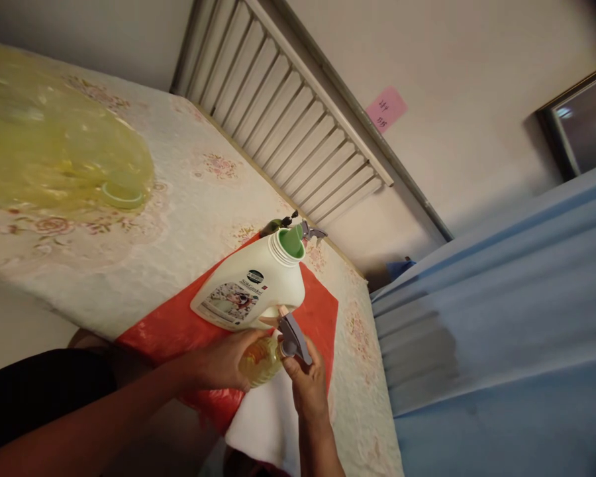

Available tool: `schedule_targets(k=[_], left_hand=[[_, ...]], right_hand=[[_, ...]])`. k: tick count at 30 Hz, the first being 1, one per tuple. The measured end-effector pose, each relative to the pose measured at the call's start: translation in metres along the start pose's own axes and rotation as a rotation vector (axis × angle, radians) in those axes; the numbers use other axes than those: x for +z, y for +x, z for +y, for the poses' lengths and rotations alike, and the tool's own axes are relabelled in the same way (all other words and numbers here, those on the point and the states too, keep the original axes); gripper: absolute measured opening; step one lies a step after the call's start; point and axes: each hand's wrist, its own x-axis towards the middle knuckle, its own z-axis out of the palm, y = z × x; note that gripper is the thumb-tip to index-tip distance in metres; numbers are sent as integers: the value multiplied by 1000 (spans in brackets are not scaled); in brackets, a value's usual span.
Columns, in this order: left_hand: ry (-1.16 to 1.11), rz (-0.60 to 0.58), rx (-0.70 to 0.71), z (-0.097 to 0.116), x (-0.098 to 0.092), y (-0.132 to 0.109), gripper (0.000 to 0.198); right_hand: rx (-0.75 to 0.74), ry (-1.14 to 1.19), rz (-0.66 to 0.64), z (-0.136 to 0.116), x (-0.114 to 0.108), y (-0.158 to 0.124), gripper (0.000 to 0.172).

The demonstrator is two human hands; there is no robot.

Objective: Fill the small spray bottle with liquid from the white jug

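My left hand [228, 361] is wrapped round a small clear spray bottle [262, 361] filled with yellowish liquid. My right hand [305, 384] grips the bottle's grey trigger spray head [293, 336] at the top. Just behind the hands stands a white detergent jug [251, 288] with a printed label and an open mouth with a green spout [291, 242]. The jug rests on a red plastic sheet [322, 311] spread over the table.
A floral cream tablecloth [189, 179] covers the table. A large yellow translucent container [54, 146] lies at the far left. Another grey-triggered sprayer [302, 230] sits behind the jug. A white cloth [268, 417] lies under my hands. A louvered panel [288, 112], pink note [386, 108] and blue curtain [501, 318] surround.
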Motion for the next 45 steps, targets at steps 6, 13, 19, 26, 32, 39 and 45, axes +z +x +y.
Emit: schedule_targets(k=[6,13,19,26,32,39,45], left_hand=[[-7,9,-8,-3,1,0,85],[-6,16,5,4,-1,-1,82],[21,13,9,-2,0,-1,82],[-12,0,-12,2,0,0,85],[-12,15,-31,-2,0,-1,86],[-3,9,-31,3,-1,-2,85],[-5,3,-50,5,-1,-2,82]], right_hand=[[30,70,31,5,-1,0,33],[22,64,-77,-11,1,1,39],[8,-65,-200,-24,-4,6,36],[31,41,-124,-2,-9,6,48],[36,120,-72,0,-11,6,38],[36,114,-69,5,-13,3,36],[24,57,-68,2,-12,4,34]])
